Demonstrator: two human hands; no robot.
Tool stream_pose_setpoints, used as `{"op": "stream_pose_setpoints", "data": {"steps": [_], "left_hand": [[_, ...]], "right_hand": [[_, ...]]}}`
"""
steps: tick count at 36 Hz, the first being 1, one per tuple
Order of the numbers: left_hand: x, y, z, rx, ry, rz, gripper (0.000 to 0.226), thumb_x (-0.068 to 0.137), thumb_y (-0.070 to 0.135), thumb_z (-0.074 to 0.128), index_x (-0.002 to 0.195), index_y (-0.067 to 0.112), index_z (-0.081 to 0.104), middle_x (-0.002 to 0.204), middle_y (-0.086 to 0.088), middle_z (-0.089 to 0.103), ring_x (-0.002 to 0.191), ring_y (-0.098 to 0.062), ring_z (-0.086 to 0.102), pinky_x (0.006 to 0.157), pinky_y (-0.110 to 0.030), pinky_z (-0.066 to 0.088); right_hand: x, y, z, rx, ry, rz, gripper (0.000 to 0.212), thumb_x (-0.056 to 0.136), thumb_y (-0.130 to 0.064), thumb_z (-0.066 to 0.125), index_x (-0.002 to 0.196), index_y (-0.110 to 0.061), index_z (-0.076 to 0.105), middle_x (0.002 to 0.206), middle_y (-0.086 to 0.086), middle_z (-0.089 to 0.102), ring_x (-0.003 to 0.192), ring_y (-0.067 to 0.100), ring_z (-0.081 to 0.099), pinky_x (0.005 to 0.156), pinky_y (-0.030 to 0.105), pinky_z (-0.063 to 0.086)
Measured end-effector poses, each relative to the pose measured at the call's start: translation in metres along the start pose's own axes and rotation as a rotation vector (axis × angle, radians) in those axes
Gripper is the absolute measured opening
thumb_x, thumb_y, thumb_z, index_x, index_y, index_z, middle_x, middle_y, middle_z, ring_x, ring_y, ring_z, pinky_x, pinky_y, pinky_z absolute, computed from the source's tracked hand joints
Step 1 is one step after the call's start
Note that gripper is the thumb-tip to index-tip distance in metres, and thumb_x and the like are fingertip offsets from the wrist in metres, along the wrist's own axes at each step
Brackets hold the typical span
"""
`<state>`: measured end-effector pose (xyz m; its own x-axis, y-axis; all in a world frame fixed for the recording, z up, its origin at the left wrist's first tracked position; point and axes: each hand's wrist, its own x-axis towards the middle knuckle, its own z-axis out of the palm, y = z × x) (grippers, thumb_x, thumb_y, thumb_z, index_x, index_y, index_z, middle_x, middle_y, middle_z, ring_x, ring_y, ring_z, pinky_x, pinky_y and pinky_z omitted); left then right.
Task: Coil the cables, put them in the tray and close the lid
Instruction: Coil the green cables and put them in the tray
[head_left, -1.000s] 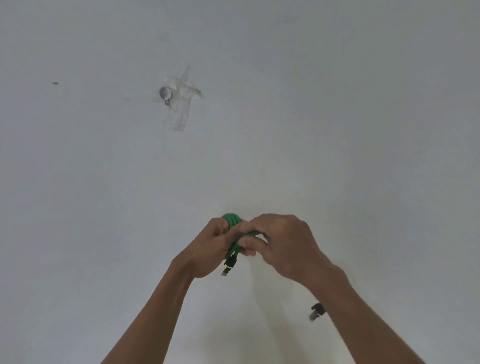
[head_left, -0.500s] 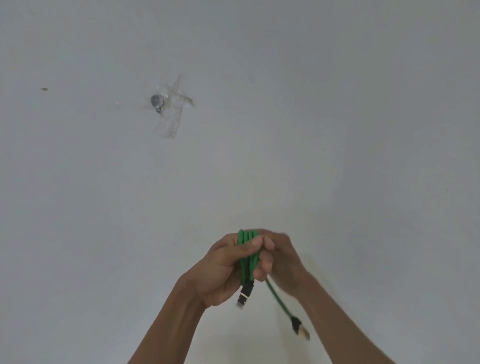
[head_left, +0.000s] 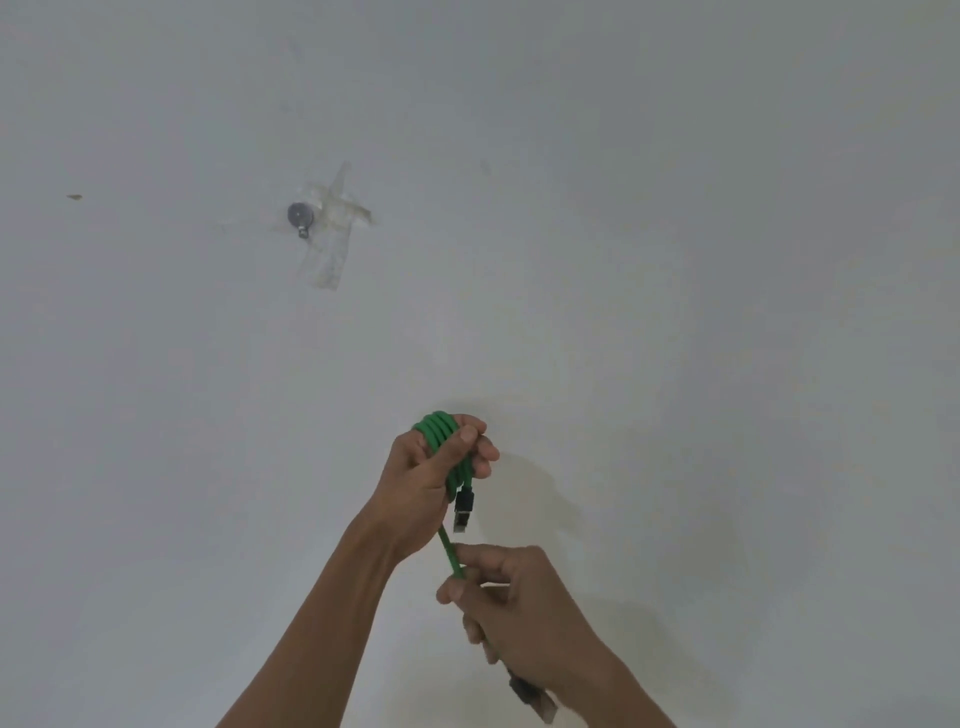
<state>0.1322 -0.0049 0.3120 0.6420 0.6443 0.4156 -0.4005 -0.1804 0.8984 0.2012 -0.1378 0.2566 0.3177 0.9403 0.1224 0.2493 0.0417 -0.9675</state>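
Holding: left hand (head_left: 423, 480) closed around the coiled loops of the green cable (head_left: 445, 441), thumb pressed across the strands at the top of the bundle.
Cable place: lifted above the white surface (head_left: 675, 312), nearer its near edge than its far one, roughly midway between left and right.
Coil: several green loops bunched side by side, arching over the top of the left hand's fingers (head_left: 480, 457).
First plug: a black connector (head_left: 463, 512) with a pale tip hangs down from the coil, just beside the left palm.
Loose tail: one green strand runs from under the left hand down toward the near edge into the right hand (head_left: 519, 610).
Right hand: shut on that strand, thumb and forefinger pinching it, the other fingers curled.
Second plug: a dark connector end (head_left: 535, 699) shows below the right hand.
Surface marks: strips of clear tape (head_left: 335, 234) over a small round grey piece (head_left: 300, 215), toward the far left; a tiny brown speck (head_left: 74, 197) near the left edge.
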Motion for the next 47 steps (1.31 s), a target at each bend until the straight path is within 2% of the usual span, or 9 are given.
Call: {"op": "stream_pose_setpoints", "data": {"steps": [6, 15, 18, 25, 27, 32, 37, 42, 47], "left_hand": [[-0.008, -0.009, -0.008, 0.207, -0.045, -0.008, 0.02, 0.098, 0.014, 0.056, 0.102, -0.004, 0.063, 0.082, -0.012, 0.071, 0.072, -0.024, 0.062, 0.076, -0.033, 0.053], [-0.022, -0.011, -0.005, 0.413, -0.087, -0.06, 0.027, 0.102, 0.022, 0.056, 0.092, -0.002, 0.063, 0.075, -0.022, 0.066, 0.064, -0.039, 0.058, 0.06, -0.06, 0.049], [-0.025, -0.011, -0.008, 0.473, -0.108, -0.048, 0.029, 0.1, 0.03, 0.056, 0.083, 0.006, 0.062, 0.069, -0.032, 0.053, 0.053, -0.049, 0.048, 0.045, -0.061, 0.043], [-0.029, -0.006, -0.011, 0.4, -0.03, -0.047, 0.032, 0.102, 0.022, 0.054, 0.073, 0.011, 0.063, 0.059, 0.005, 0.058, 0.055, -0.013, 0.051, 0.061, -0.043, 0.042], [-0.033, -0.005, -0.013, 0.38, -0.061, -0.075, 0.042, 0.102, 0.029, 0.052, 0.062, 0.021, 0.06, 0.058, 0.003, 0.054, 0.053, -0.013, 0.045, 0.059, -0.036, 0.039], [-0.045, -0.006, -0.008, 0.171, -0.174, -0.292, 0.058, 0.103, 0.051, 0.032, 0.086, 0.006, 0.065, 0.075, -0.018, 0.064, 0.064, -0.024, 0.054, 0.068, -0.033, 0.047], [-0.054, -0.006, -0.003, -0.077, -0.226, -0.417, 0.074, 0.098, 0.065, 0.025, 0.08, 0.005, 0.064, 0.062, -0.013, 0.055, 0.049, -0.021, 0.046, 0.057, -0.03, 0.041], [-0.056, -0.009, 0.003, -0.344, -0.294, -0.458, 0.077, 0.092, 0.074, 0.033, 0.077, 0.002, 0.058, 0.047, -0.005, 0.051, 0.032, -0.013, 0.04, 0.044, -0.026, 0.034], [-0.053, -0.01, 0.0, -0.354, -0.385, -0.497, 0.076, 0.088, 0.075, 0.036, 0.077, 0.003, 0.057, 0.045, -0.004, 0.052, 0.032, -0.012, 0.04, 0.044, -0.028, 0.026]], "right_hand": [[-0.006, -0.032, -0.019, -0.803, -0.088, -0.022, 0.016, 0.088, -0.018, 0.052, 0.098, -0.02, 0.064, 0.099, -0.003, 0.065, 0.077, 0.017, 0.061, 0.071, 0.033, 0.055], [-0.013, -0.08, -0.023, -1.392, -0.219, -0.167, 0.011, 0.089, -0.013, 0.054, 0.091, -0.018, 0.043, 0.072, -0.003, 0.031, 0.065, 0.021, 0.045, 0.057, 0.031, 0.032], [-0.004, -0.088, -0.029, -1.283, -0.233, -0.202, 0.019, 0.09, -0.019, 0.055, 0.108, -0.019, 0.06, 0.093, -0.001, 0.055, 0.079, 0.022, 0.056, 0.068, 0.033, 0.046], [0.009, -0.078, -0.032, -1.192, -0.278, -0.249, 0.019, 0.093, -0.033, 0.058, 0.109, -0.029, 0.067, 0.105, -0.005, 0.067, 0.094, 0.022, 0.062, 0.078, 0.035, 0.051], [0.014, -0.08, -0.039, -1.261, -0.123, -0.363, 0.019, 0.095, -0.038, 0.052, 0.108, -0.034, 0.066, 0.104, -0.008, 0.068, 0.094, 0.021, 0.063, 0.077, 0.034, 0.047], [0.04, -0.081, -0.064, -1.212, 0.0, -0.53, 0.02, 0.09, -0.05, 0.061, 0.099, -0.035, 0.07, 0.091, -0.013, 0.069, 0.091, 0.008, 0.058, 0.076, 0.03, 0.045], [0.06, -0.05, -0.076, -0.505, -0.153, -0.478, 0.014, 0.078, -0.031, 0.081, 0.086, -0.022, 0.073, 0.085, -0.01, 0.068, 0.087, 0.006, 0.06, 0.08, 0.031, 0.051], [0.05, -0.026, -0.06, 0.099, -0.363, -0.248, 0.009, 0.093, -0.015, 0.064, 0.087, -0.009, 0.06, 0.07, 0.0, 0.069, 0.115, 0.016, 0.063, 0.087, 0.036, 0.054], [0.044, -0.011, -0.053, 0.26, -0.338, -0.225, 0.015, 0.093, -0.021, 0.062, 0.089, -0.008, 0.055, 0.076, 0.017, 0.065, 0.074, 0.026, 0.065, 0.079, 0.043, 0.056]]}}
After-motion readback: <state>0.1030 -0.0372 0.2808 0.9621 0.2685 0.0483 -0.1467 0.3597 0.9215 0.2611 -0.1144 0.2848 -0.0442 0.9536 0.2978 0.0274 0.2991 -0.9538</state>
